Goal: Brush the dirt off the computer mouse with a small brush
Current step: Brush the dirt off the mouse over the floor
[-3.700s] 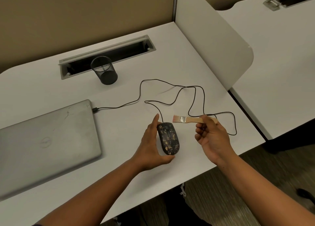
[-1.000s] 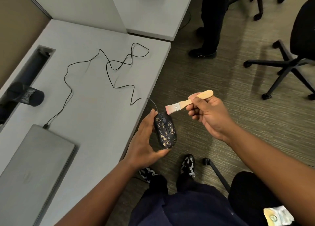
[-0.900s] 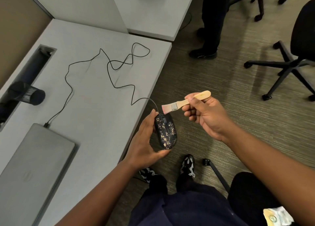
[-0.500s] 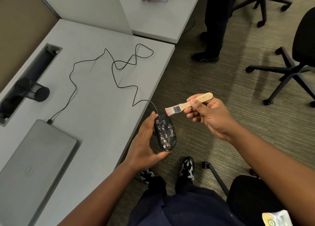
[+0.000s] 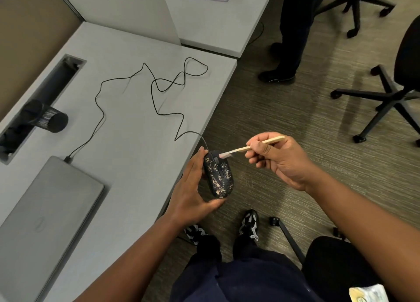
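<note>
Above held mouse (image 5: 218, 176), right hand (image 5: 280, 159) pinching brush (image 5: 247, 148)

Both forearms are bare, no sleeves showing, and there's no watch or rings that I can make out on the left hand (image 5: 191, 194) or the right hand (image 5: 279, 158). Down at 6 o'clock: dark navy trousers (image 5: 238, 276) and black sneakers (image 5: 249, 225) with white zigzag-looking markings.

Black computer mouse (image 5: 218, 178), speckled all over with tan dirt, held off the desk (image 5: 127, 124) edge, its cable trailing back across the desk; small wooden-handled brush (image 5: 251, 147), pale bristles touching the mouse's front end.
</note>
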Available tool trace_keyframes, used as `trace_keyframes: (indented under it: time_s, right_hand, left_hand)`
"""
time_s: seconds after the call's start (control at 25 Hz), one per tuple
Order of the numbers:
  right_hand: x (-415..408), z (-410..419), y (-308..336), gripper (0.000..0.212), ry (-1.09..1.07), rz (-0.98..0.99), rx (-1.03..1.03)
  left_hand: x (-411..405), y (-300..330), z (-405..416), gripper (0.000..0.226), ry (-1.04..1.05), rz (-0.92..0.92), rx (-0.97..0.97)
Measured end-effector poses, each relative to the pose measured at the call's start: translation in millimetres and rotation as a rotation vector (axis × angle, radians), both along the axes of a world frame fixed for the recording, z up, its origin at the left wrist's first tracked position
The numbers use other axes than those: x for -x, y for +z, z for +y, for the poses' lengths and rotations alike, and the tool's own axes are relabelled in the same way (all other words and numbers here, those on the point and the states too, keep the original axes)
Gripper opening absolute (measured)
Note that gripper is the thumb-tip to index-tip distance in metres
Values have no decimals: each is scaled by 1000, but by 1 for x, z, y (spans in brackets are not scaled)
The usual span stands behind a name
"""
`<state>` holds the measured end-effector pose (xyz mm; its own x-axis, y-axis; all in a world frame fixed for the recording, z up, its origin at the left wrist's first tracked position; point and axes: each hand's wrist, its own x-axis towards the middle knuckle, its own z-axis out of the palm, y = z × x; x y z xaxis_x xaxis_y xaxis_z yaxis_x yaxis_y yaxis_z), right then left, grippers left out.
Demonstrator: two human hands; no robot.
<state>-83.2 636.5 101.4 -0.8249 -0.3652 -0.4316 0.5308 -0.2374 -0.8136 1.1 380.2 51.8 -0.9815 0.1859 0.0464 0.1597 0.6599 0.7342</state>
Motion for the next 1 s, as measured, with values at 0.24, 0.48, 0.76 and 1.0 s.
trace_keyframes:
  time_s: [0.24,0.48,0.76,1.0]
  right_hand:
    - [1,-6,-5,14,20,18,-17]
    - [2,2,-6,24,92,12,-135]
    - [2,2,-10,28,-6,24,-156]
    - [-3,0,-12,25,52,-11,-161]
  left_hand:
    - [4,-2,0,136,-4,-28,16]
    - [8,-3,-1,137,10,-1,22]
    - [9,-5,-1,132,13,-24,29]
    - [8,-7,-1,135,12,-15,23]
